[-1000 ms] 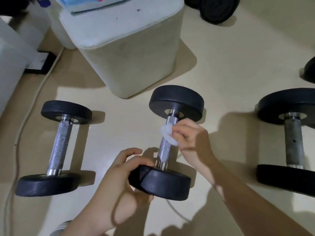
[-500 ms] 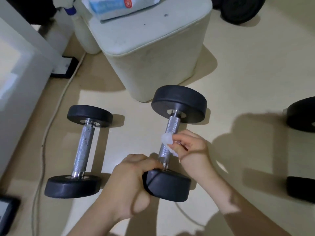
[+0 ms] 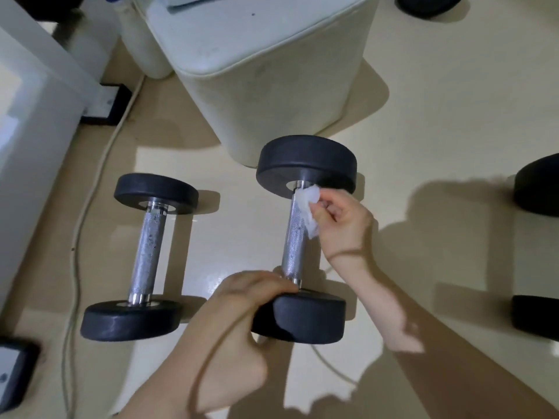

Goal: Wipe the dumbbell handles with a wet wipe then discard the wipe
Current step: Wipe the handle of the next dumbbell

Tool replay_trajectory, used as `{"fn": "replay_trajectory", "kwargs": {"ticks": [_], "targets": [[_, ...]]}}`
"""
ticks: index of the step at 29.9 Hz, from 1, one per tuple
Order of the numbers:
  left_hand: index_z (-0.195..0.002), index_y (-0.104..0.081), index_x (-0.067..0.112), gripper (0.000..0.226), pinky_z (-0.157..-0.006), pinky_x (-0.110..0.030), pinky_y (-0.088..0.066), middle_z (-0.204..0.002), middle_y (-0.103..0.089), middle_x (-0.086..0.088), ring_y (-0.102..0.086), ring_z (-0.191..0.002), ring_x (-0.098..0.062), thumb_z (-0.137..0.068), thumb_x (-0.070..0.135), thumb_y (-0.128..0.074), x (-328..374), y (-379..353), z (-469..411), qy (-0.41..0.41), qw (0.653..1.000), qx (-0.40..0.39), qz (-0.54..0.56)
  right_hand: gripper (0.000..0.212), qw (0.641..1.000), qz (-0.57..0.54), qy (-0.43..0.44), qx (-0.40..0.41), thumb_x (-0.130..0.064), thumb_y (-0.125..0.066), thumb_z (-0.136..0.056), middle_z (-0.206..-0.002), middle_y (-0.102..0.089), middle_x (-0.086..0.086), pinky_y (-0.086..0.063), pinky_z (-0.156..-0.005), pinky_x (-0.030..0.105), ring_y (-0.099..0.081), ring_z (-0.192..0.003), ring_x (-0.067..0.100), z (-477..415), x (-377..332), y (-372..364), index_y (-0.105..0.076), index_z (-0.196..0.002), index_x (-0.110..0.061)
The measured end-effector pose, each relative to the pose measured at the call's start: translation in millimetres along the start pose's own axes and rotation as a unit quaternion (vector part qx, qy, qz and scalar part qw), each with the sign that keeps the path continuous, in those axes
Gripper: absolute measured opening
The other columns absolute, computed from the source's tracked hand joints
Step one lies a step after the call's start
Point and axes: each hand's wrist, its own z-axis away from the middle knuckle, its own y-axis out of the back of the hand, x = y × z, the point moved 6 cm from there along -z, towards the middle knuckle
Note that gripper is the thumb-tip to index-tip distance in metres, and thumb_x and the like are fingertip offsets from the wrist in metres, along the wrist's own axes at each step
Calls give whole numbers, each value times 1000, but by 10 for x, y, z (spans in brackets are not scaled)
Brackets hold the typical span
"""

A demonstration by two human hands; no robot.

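Observation:
A dumbbell with black round ends and a knurled steel handle (image 3: 294,237) lies on the floor in the middle. My right hand (image 3: 344,225) pinches a white wet wipe (image 3: 309,210) against the upper right side of that handle, just below the far weight (image 3: 305,164). My left hand (image 3: 242,300) grips the near weight (image 3: 308,317) from its left side. A second, smaller dumbbell (image 3: 148,252) lies parallel on the left, untouched.
A pale padded stool (image 3: 272,86) stands just behind the middle dumbbell. A cable (image 3: 78,225) runs along the floor on the left beside white furniture (image 3: 30,116). A third dumbbell (image 3: 538,189) is cut off at the right edge. A dark device (image 3: 15,370) sits at bottom left.
My right hand has slid the wipe up the handle from its middle to just under the far weight. The left hand keeps its grip on the near weight. The view has drifted left.

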Motion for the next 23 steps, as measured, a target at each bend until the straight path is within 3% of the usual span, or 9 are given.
{"fn": "replay_trajectory", "kwargs": {"ticks": [2, 4, 6, 9, 13, 17, 20, 23], "targets": [[-121, -52, 48, 57, -90, -15, -42, -115, -54, 28, -48, -109, 5, -65, 59, -50, 14, 1, 78, -41, 992, 7, -123, 27, 996, -49, -34, -65, -8, -67, -77, -73, -60, 7, -46, -60, 29, -54, -62, 19, 204, 81, -77, -68, -72, -34], [-119, -49, 49, 63, -85, -20, -45, -110, -53, 26, -50, -103, 3, -63, 75, -39, -32, 26, 97, -16, 989, 47, -140, 27, 989, -46, -35, -135, -6, -70, -75, -71, -59, 4, -48, -60, 30, -56, -62, 18, 353, 26, -149, -70, -70, -33], [-115, -52, 49, 57, -80, -21, -47, -102, -55, 24, -53, -96, 1, -65, 74, -44, -53, 45, 86, -12, 992, 59, -111, 30, 996, -23, -32, -82, -6, -69, -75, -70, -61, 1, -50, -63, 32, -58, -61, 18, 145, 46, -164, -68, -68, -34], [-107, -50, 51, 43, -80, -19, -45, -95, -59, 23, -54, -91, 3, -67, 64, -55, -185, 177, 91, 16, 997, 39, -71, 35, 997, -55, -56, -26, 3, -67, -79, -69, -60, -3, -47, -64, 19, -53, -57, 0, 52, 5, -271, -64, -72, -32], [-93, -55, 42, 27, -65, -15, -45, -80, -63, 20, -56, -77, -2, -69, 49, -66, -247, 374, 44, 51, 996, 7, -72, 29, 985, -7, -40, -165, -3, -75, -71, -67, -62, 0, -47, -65, 29, -55, -65, 16, 399, -21, -450, -69, -64, -31], [-88, -55, 34, 25, -54, -14, -40, -72, -60, 14, -52, -65, -7, -67, 48, -60, -326, 381, 103, 60, 998, -4, -37, 12, 999, 28, 11, -42, -1, -66, -79, -72, -62, 5, -42, -64, 18, -50, -64, 10, 78, -138, -420, -70, -77, -12], [-90, -57, 37, 26, -53, -15, -42, -76, -62, 15, -53, -61, -5, -66, 47, -54, -392, 440, 80, 68, 996, -30, -44, 16, 993, 55, 15, -108, -1, -70, -74, -62, -53, -2, -37, -59, 19, -44, -59, 9, 319, -33, -485, -69, -71, -16], [-87, -65, 39, 12, -53, -16, -43, -76, -65, 20, -56, -61, 1, -79, 47, -61, -415, 451, -37, 87, 994, -59, -8, 13, 987, 56, 10, -153, -2, -75, -69, -61, -54, -3, -39, -61, 23, -45, -58, 9, 404, -74, -513, -71, -68, -14]]}}
